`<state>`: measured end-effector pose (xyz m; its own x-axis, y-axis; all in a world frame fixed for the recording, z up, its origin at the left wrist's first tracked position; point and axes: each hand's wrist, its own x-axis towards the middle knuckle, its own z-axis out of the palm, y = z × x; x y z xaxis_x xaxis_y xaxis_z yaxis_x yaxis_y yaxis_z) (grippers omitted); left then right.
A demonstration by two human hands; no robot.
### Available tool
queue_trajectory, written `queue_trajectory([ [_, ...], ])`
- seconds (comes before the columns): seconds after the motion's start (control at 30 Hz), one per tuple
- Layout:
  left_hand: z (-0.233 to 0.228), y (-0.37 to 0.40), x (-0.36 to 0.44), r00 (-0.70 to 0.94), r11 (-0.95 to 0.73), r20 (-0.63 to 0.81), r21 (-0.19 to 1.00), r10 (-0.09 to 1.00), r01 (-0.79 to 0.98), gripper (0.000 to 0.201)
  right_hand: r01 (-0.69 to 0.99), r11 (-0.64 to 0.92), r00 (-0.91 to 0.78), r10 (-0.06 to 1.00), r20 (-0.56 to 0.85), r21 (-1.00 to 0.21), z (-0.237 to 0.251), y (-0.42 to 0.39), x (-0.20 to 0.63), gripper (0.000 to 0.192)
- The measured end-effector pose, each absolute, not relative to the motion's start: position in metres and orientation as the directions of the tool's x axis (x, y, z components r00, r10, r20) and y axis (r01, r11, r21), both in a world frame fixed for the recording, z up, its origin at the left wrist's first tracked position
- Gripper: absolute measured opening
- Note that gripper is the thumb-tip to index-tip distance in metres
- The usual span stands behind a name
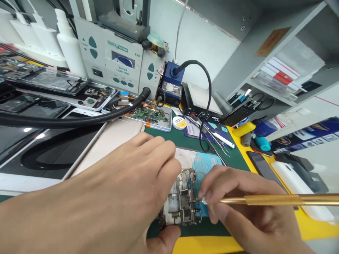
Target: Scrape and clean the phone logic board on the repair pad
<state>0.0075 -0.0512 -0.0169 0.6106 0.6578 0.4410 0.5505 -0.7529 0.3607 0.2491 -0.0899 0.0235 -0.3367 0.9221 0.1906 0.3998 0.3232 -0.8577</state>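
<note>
1. Gold metal tool (278, 200) lies across the right hand (246, 208), its long axis running level from the right side of the view in toward the middle, its pale tip touching the right edge of the board (185, 203).
2. The board sits near the front edge of the table, on the green mat (185, 141), partly over a blue sheet (206, 165). Its long axis runs away from the person, so the tool meets it roughly crosswise.
3. The right hand's grip is pinched shut on the tool close to its tip, thumb and forefinger closed round the shaft; the rest of the shaft passes over the hand.
4. The left hand (113, 197) comes in from the left, fingers curled over the far left side of the board and thumb against its near edge. It braces the board between them. I cannot tell if the board is lifted or flat.
5. Both hands are at the board; the left covers more of it, the right reaches it only through the tool.
6. Further back lie tweezers (217, 141), a parts tray (148, 116), a black hose (79, 120) and a rework station (119, 60) at the rear.
</note>
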Motion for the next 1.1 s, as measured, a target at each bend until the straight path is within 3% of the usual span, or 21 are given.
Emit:
queue_trajectory([
  [0.1,-0.016,-0.052,0.009,0.557,-0.728,0.476,0.353,0.681,0.588,0.042,0.395,0.309,-0.337,0.925,0.176,-0.865,0.024,-0.089,0.248,0.033],
  [0.6,-0.018,-0.052,0.009,0.594,-0.743,0.445,0.397,0.670,0.540,0.047,0.441,0.297,-0.357,0.924,0.138,-0.847,0.021,-0.092,0.250,0.035],
  [0.87,-0.017,-0.051,0.010,0.600,-0.745,0.442,0.379,0.666,0.548,0.044,0.418,0.335,-0.365,0.913,0.182,-0.845,0.019,-0.090,0.249,0.035],
  [1.1,-0.016,-0.047,0.006,0.621,-0.750,0.421,0.385,0.661,0.538,0.039,0.447,0.263,-0.287,0.947,0.141,-0.855,0.028,-0.080,0.236,0.010],
])
